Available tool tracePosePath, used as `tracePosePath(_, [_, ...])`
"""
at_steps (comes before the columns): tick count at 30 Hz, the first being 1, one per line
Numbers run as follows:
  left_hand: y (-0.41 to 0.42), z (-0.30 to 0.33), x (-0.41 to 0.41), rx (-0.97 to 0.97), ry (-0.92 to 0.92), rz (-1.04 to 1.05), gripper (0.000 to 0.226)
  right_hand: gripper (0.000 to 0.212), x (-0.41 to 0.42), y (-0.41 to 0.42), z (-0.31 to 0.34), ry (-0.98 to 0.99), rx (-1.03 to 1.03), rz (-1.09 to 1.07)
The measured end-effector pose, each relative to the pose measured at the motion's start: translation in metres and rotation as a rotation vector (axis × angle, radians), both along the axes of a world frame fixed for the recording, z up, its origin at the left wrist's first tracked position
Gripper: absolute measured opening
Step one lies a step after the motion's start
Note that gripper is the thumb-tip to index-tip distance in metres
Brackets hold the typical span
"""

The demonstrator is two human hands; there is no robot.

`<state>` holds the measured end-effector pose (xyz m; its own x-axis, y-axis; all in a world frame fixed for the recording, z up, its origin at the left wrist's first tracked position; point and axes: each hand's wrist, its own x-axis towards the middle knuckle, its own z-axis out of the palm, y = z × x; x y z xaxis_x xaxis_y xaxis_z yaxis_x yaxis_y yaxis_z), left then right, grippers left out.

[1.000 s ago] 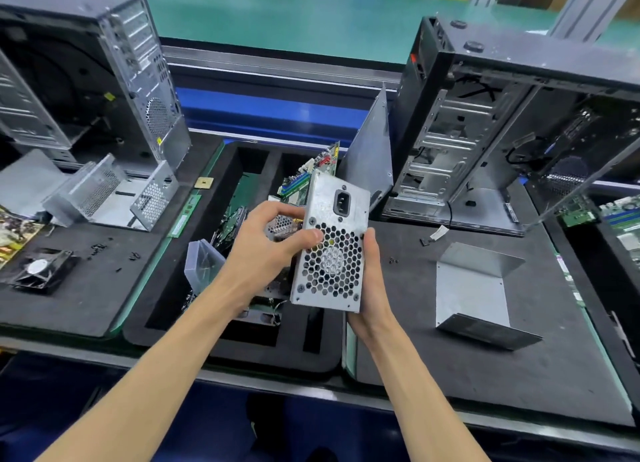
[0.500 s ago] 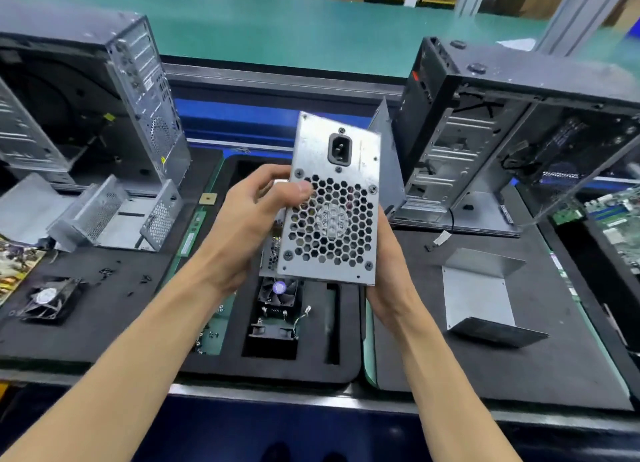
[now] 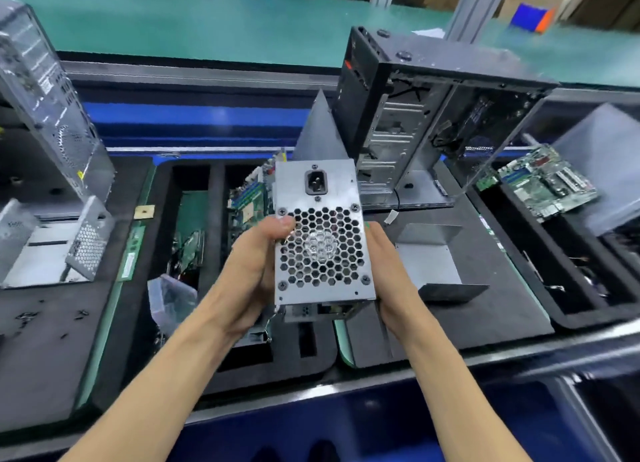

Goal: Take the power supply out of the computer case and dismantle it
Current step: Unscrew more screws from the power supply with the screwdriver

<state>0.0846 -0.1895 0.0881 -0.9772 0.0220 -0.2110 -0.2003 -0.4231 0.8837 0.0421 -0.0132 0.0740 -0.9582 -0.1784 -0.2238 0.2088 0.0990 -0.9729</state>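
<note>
I hold the silver power supply [image 3: 320, 235] upright in mid-air over the workbench, with its honeycomb fan grille and black power socket facing me. My left hand [image 3: 251, 271] grips its left side, thumb on the grille's upper left corner. My right hand [image 3: 389, 264] holds the right side, its fingers hidden behind the box. The open black computer case [image 3: 426, 115] stands behind and to the right, its side panel off and its metal frame bare.
A black foam tray [image 3: 204, 368] below my hands holds circuit boards and parts. A bent metal cover [image 3: 433, 261] lies on the mat to the right. Another case [image 3: 52, 108] and metal brackets [image 3: 59, 247] are at left. A motherboard [image 3: 543, 184] lies at far right.
The power supply has tilted more upright and dropped a little lower in my hands. My view has shifted to the right, with the right-hand tray and motherboard now showing.
</note>
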Motion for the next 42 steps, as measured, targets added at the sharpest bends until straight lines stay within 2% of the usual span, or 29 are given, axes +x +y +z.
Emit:
tracePosePath(3, [0.014,-0.023,0.003,-0.090,-0.030,-0.015,0.086,0.031,0.004,0.015,-0.027,-0.052,0.025,-0.008])
tracePosePath(9, [0.036,-0.069,0.010,-0.161,-0.063,-0.098,0.060,0.022,0.017,0.040,-0.078,-0.138,0.030,-0.094])
tracePosePath(11, [0.043,-0.082,0.011,-0.195,-0.092,-0.125,0.057,0.014,0.019,0.046,-0.092,-0.166,0.025,-0.087])
tracePosePath(15, [0.054,-0.102,0.009,-0.223,-0.135,-0.111,0.058,0.013,0.017,0.050,-0.116,-0.207,0.058,-0.070])
tracePosePath(19, [0.059,-0.115,0.005,-0.230,-0.182,-0.083,0.053,0.026,0.013,0.050,-0.129,-0.231,0.008,-0.070])
tracePosePath(23, [0.065,-0.121,-0.001,-0.224,-0.173,-0.051,0.039,0.027,0.006,0.053,-0.132,-0.233,0.008,-0.092])
tracePosePath(28, [0.075,-0.125,-0.014,-0.133,-0.209,0.041,0.054,0.018,-0.008,0.053,-0.135,-0.274,0.049,-0.183])
tracePosePath(33, [0.081,-0.137,-0.029,-0.162,-0.242,0.047,0.028,0.016,-0.022,0.057,-0.138,-0.291,0.069,-0.207])
tracePosePath(36, [0.083,-0.148,-0.033,-0.157,-0.272,0.010,0.035,0.018,-0.026,0.059,-0.141,-0.273,0.121,-0.174])
tracePosePath(38, [0.084,-0.152,-0.034,-0.143,-0.293,-0.001,0.031,0.021,-0.025,0.061,-0.144,-0.250,0.161,-0.144])
tracePosePath(42, [0.084,-0.157,-0.037,-0.132,-0.332,0.039,0.039,0.014,-0.029,0.063,-0.147,-0.155,0.289,-0.113])
